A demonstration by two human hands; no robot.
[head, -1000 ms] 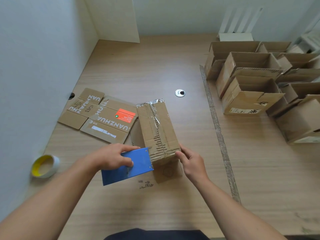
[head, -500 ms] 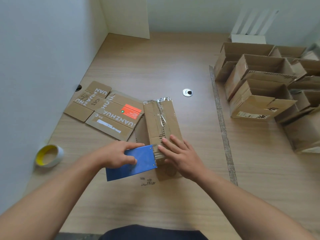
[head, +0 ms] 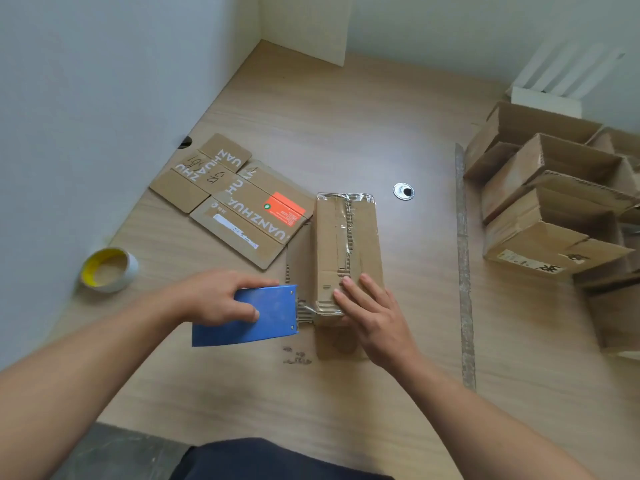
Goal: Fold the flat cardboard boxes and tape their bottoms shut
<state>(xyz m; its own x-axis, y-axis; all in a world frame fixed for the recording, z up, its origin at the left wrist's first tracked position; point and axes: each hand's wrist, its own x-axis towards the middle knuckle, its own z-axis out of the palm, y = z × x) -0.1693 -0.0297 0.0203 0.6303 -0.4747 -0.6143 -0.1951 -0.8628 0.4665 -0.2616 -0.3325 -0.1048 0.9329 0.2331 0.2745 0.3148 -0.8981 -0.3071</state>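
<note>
Taped box (head: 346,251) under flat right hand (head: 372,311), left hand (head: 214,297) gripping blue dispenser (head: 266,317) beside it

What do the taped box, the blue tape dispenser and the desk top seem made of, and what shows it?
Box: matt brown corrugated cardboard; fluted edges show along its flaps. Its seam tape: glossy clear film, glinting. Tape dispenser: smooth blue sheet, painted metal or plastic, unclear; two rivets at its edge. Desk top: pale wood grain, matt, possibly laminate.
</note>
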